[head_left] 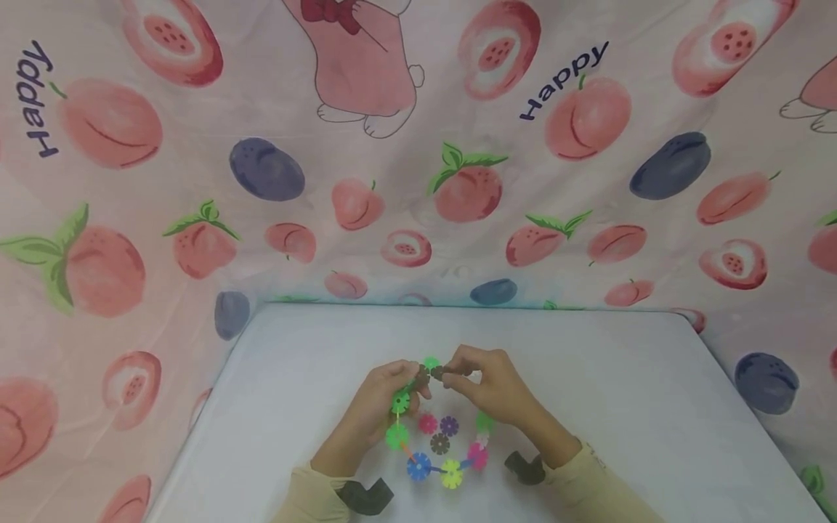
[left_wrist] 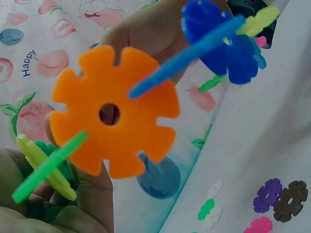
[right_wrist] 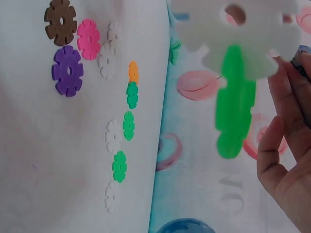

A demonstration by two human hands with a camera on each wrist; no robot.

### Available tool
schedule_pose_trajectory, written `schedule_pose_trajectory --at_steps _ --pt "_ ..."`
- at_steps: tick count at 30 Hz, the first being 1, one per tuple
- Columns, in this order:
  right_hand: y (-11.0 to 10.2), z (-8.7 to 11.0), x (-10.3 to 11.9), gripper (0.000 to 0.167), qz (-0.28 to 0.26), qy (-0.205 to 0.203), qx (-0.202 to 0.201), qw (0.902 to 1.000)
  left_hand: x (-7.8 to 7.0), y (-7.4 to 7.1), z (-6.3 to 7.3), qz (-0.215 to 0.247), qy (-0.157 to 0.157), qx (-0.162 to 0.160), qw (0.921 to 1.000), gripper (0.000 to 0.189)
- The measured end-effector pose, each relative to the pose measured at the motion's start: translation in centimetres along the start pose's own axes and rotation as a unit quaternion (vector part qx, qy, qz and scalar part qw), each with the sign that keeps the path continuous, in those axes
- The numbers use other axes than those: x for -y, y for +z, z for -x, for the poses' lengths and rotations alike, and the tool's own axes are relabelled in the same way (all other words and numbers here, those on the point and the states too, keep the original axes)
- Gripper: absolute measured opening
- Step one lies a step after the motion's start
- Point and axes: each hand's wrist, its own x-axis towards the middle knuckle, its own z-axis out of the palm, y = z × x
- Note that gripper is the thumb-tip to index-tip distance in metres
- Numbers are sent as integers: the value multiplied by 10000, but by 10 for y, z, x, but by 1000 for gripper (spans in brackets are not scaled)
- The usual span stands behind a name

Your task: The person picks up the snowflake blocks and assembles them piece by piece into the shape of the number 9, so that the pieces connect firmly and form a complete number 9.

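A chain of coloured plastic snowflake discs hangs in a loop between both hands, with a blue disc point(head_left: 418, 466), a yellow disc point(head_left: 451, 473) and a pink disc point(head_left: 478, 456) at its low side. My left hand point(head_left: 382, 396) grips one end, near a green disc point(head_left: 401, 401) and a dark disc point(head_left: 423, 374). Thumb and forefinger of my right hand point(head_left: 493, 381) pinch another dark disc point(head_left: 438, 373), close against the first; whether they interlock cannot be told. An orange disc point(left_wrist: 141, 128) looms in the left wrist view, a white disc point(right_wrist: 204, 36) in the right wrist view.
Loose purple point(right_wrist: 67, 71), brown point(right_wrist: 60, 22) and pink point(right_wrist: 89, 40) discs lie on the white table point(head_left: 261, 436). Several white, green and orange discs point(right_wrist: 133, 73) lie near its far edge. Fruit-patterned cloth point(head_left: 392, 160) rises behind. Dark straps point(head_left: 366, 497) circle the wrists.
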Motion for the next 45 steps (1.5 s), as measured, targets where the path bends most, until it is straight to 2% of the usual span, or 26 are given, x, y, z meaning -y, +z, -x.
schedule_pose_trajectory --at_steps 8,16,24,32,38,42,45 --pt "1 0 -2 11 -187 158 88 9997 2 1 -1 43 -22 1 10000 33" --pt "4 -2 -3 11 -520 78 183 9985 4 2 -2 112 16 52 9999 33" --pt "4 -3 -7 9 -590 239 247 9977 6 4 -3 98 -61 39 9999 33" --pt "5 -5 -12 7 -741 113 284 9968 8 6 -3 141 -81 -189 9997 33" --pt "9 -3 -14 10 -632 74 341 9974 10 8 -3 116 -113 -175 9997 29" --pt "8 -3 -18 10 -429 -38 391 9983 9 7 -4 149 -119 2 9998 34" --pt "5 -1 -22 12 -189 -123 429 9988 8 8 -4 11 -113 123 9999 37"
